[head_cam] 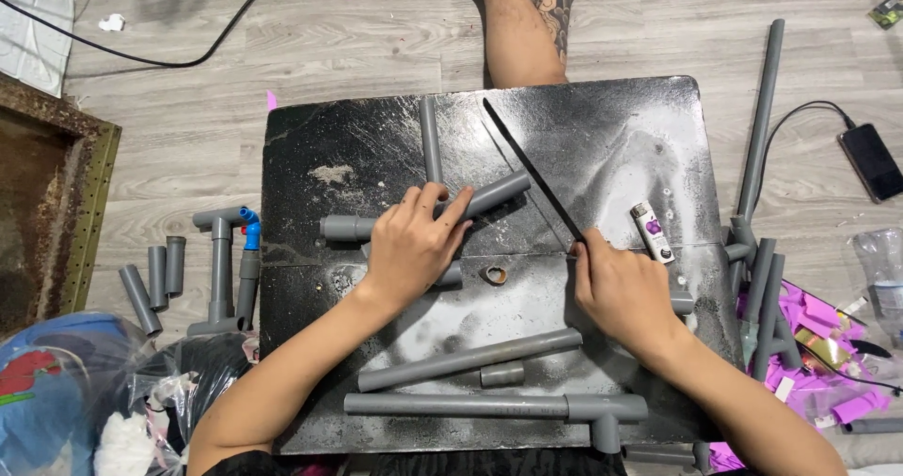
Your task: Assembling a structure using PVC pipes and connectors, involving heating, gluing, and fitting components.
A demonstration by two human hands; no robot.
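Note:
My left hand (414,241) presses down on a short grey pipe (499,194) lying on the black board (602,137), fingers wrapped over it. My right hand (621,288) grips the end of a long thin black saw blade (531,166), which runs up and left across the board and rests on the pipe's far end. Another grey pipe (430,137) lies upright behind my left hand, and a grey fitting (346,227) pokes out to its left. A small ring of cut pipe (495,274) lies between my hands.
Near the board's front edge lie a long grey pipe (470,358), a short stub (501,374) and a pipe with a tee (499,405). A lighter (651,231) sits by my right hand. More pipes lie at left (221,269) and right (757,119). A person's legs (517,24) are beyond the board; a phone (873,161) is at right.

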